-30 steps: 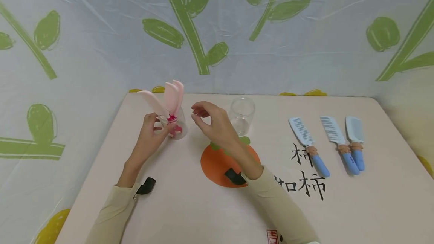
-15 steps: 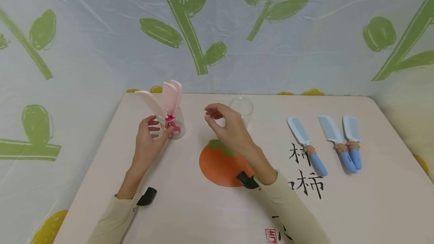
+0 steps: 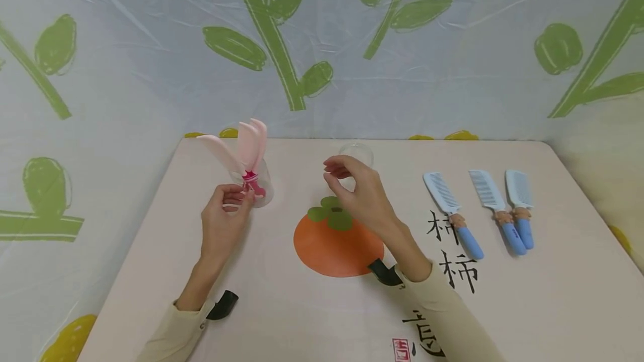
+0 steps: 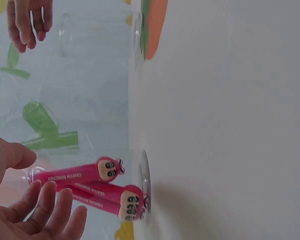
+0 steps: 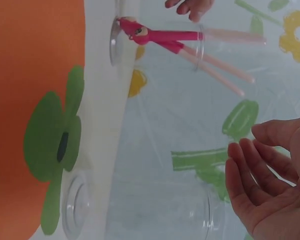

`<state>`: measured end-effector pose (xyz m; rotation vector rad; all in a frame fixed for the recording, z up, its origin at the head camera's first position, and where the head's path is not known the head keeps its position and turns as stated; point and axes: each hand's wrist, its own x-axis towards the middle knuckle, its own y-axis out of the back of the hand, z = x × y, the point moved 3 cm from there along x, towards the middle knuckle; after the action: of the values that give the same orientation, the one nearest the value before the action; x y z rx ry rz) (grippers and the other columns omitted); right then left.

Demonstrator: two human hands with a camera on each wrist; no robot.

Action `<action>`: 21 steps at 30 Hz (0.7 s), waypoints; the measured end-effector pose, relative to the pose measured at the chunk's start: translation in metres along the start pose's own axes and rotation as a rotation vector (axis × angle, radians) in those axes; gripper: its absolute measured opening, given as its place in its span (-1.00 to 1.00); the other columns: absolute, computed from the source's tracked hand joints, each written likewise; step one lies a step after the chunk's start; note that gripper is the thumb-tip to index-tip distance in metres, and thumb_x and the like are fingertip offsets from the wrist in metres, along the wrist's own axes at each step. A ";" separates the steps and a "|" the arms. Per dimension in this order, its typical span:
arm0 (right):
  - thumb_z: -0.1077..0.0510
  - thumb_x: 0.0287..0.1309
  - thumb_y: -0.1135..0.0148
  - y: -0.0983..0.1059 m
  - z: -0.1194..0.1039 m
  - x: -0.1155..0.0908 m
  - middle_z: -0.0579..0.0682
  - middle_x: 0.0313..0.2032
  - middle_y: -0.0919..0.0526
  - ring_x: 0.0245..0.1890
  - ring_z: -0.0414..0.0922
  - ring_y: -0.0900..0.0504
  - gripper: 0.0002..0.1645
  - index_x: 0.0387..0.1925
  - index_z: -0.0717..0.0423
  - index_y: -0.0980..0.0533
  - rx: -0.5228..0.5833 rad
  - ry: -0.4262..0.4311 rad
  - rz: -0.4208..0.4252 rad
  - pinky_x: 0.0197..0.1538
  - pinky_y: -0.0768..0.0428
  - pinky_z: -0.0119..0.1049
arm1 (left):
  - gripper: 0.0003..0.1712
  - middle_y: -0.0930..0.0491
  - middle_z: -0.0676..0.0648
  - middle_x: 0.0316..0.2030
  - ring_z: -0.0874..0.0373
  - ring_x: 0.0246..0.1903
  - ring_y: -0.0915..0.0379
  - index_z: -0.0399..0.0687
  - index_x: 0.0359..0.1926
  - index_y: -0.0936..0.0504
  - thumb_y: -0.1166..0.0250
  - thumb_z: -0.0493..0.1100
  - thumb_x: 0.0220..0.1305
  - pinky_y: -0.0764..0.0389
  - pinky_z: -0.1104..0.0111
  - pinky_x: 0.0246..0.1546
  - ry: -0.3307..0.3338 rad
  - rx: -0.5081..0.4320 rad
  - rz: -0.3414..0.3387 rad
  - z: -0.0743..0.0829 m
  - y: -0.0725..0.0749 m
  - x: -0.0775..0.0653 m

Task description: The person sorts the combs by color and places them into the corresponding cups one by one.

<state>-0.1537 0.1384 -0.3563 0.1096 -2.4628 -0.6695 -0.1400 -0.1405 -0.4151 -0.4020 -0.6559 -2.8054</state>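
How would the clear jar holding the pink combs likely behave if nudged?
The clear jar would probably tip readily, since the pink combs rise well above its rim and one leans outward. Its smooth-looking sides may feel slippery. Being round, it could roll once knocked over.

Cream sleeves (image 3: 450, 317), black wrist pieces (image 3: 385, 273)

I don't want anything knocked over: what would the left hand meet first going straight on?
Likely the jar with the pink handles: the left hand points toward it, though whether they already touch is unclear.
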 end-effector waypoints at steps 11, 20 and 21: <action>0.33 0.29 -0.35 0.022 0.011 -0.016 0.05 -0.10 -0.72 -0.14 -0.06 -0.68 -0.72 0.02 0.28 -0.61 -0.081 0.005 0.034 0.01 -0.65 -0.13 | -0.75 -0.70 -0.03 -0.26 0.18 -0.27 -0.62 -0.22 -0.07 -0.65 -0.45 -0.22 0.30 -0.67 0.22 -0.17 -0.116 -0.072 -0.088 0.011 -0.022 -0.010; 0.33 0.25 -0.39 0.040 0.022 -0.030 0.06 -0.06 -0.72 -0.12 -0.04 -0.69 -0.70 0.02 0.27 -0.60 -0.162 -0.013 0.066 0.03 -0.65 -0.15 | -0.77 -0.68 -0.01 -0.30 0.16 -0.29 -0.61 -0.17 -0.08 -0.66 -0.45 -0.19 0.31 -0.68 0.34 -0.17 -0.155 -0.107 -0.167 0.020 -0.041 -0.010; 0.34 0.25 -0.39 0.042 0.023 -0.032 0.07 -0.06 -0.72 -0.12 -0.04 -0.70 -0.69 0.02 0.27 -0.60 -0.168 -0.016 0.069 0.03 -0.65 -0.16 | -0.77 -0.68 -0.01 -0.30 0.16 -0.29 -0.61 -0.17 -0.08 -0.66 -0.45 -0.19 0.31 -0.67 0.36 -0.17 -0.159 -0.110 -0.175 0.021 -0.043 -0.010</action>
<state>-0.1369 0.1923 -0.3682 -0.0452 -2.4028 -0.8459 -0.1387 -0.0920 -0.4172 -0.6220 -0.5968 -3.0080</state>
